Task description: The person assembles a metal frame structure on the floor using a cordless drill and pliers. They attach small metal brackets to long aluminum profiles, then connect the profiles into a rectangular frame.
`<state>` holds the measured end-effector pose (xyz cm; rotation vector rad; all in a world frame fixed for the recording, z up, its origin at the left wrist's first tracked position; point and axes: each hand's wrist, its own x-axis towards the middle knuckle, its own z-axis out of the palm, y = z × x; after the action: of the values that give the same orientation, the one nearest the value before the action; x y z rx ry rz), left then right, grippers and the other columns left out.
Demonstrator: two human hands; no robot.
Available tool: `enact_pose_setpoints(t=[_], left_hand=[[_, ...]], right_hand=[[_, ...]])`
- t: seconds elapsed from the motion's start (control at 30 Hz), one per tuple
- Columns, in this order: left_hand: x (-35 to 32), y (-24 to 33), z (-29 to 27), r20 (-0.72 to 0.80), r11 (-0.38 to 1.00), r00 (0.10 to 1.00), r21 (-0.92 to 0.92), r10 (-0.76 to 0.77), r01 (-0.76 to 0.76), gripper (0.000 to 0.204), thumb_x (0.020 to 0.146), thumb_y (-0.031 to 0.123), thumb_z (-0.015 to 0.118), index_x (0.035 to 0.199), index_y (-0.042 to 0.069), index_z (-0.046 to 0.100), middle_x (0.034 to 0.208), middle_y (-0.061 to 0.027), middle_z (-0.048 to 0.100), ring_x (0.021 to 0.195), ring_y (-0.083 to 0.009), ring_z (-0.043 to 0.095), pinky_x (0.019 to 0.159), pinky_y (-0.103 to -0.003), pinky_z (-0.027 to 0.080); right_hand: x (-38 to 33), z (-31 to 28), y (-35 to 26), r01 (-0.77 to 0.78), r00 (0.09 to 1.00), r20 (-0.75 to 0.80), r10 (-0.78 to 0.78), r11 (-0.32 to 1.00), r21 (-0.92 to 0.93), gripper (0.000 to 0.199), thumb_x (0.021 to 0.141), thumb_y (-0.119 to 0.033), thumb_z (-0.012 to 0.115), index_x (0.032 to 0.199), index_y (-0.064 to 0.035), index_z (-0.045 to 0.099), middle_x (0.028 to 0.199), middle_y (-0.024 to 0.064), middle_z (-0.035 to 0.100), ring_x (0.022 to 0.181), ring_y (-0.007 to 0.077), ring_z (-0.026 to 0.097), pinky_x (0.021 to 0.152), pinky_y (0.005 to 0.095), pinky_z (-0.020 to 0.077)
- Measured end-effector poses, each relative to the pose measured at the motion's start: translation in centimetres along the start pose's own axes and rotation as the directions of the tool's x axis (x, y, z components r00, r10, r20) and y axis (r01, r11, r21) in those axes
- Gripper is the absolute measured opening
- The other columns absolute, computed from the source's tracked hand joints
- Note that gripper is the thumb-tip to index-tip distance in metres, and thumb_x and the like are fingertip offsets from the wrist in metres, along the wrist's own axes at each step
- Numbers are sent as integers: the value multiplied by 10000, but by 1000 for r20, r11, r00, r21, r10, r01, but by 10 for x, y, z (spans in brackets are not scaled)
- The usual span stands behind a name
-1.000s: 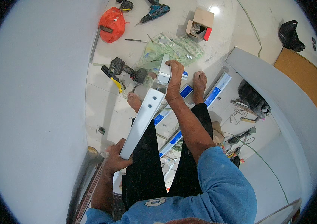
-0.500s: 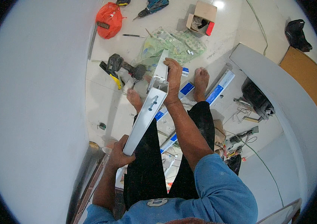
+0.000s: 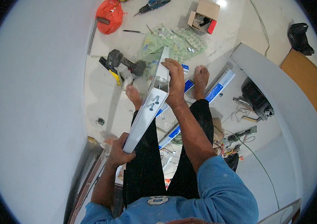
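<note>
A long white metal profile (image 3: 143,117) slants up in front of my legs, with two screws (image 3: 154,102) standing out of its face near the upper end. My left hand (image 3: 120,151) is closed around its lower end. At its upper end a second white profile piece (image 3: 163,61) continues the line, and the two meet at an open, hollow end. My right hand (image 3: 175,82) grips this upper piece and the joint from the right, fingers bent over its edge. The palm side of both hands is hidden.
On the floor lie a cordless drill (image 3: 123,63), a yellow-handled tool (image 3: 115,76), a green plastic sheet (image 3: 162,43), an orange bag (image 3: 110,16) and an open carton (image 3: 205,15). White-and-blue wrapped profiles (image 3: 220,86) lie by my feet. A wall (image 3: 35,112) rises on the left.
The upper piece has shifted slightly against the lower profile, and the joint looks tighter. Both hands keep their grip. The view has moved a little.
</note>
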<state>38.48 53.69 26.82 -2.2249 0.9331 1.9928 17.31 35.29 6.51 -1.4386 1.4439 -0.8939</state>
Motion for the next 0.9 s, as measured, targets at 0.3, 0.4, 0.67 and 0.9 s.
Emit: enact_pose_setpoints(t=[0.3,0.4,0.67,0.9], left_hand=[[1,6,1,69,997,995,-21,-76,78,544,741,121,807,1228,10,593,935,-168,687,868,-279,717,823,-443,583],[2,3,4,45,998,998,45,46,-48,613,762,168,860,1287,9,586,1105,-224,685,1003,-340,719,900,-484,582],[50,121,17,-225,915,892,197,392,-352,1107,782,254,940,1661,-17,324,1588,-328,454,1480,-481,495,1241,-545,416],[82,185,3,-173,922,915,206,363,-327,1005,780,148,890,1652,22,406,1594,-321,460,1496,-502,468,1210,-548,444]], right_hand=[[24,-56,-56,91,952,283,-118,990,107,740,678,-67,942,1371,-114,687,1510,194,634,1394,414,603,1165,508,495],[24,-62,-57,90,948,292,-128,986,140,727,678,-56,935,1366,-112,706,1493,178,660,1399,402,615,1170,497,494],[23,-61,-54,145,938,293,-187,976,161,743,722,-67,982,1397,-81,671,1485,207,665,1409,362,627,1176,495,501],[22,-61,-54,102,946,287,-149,979,174,710,695,-42,913,1375,-99,715,1473,187,677,1390,391,627,1171,489,482]])
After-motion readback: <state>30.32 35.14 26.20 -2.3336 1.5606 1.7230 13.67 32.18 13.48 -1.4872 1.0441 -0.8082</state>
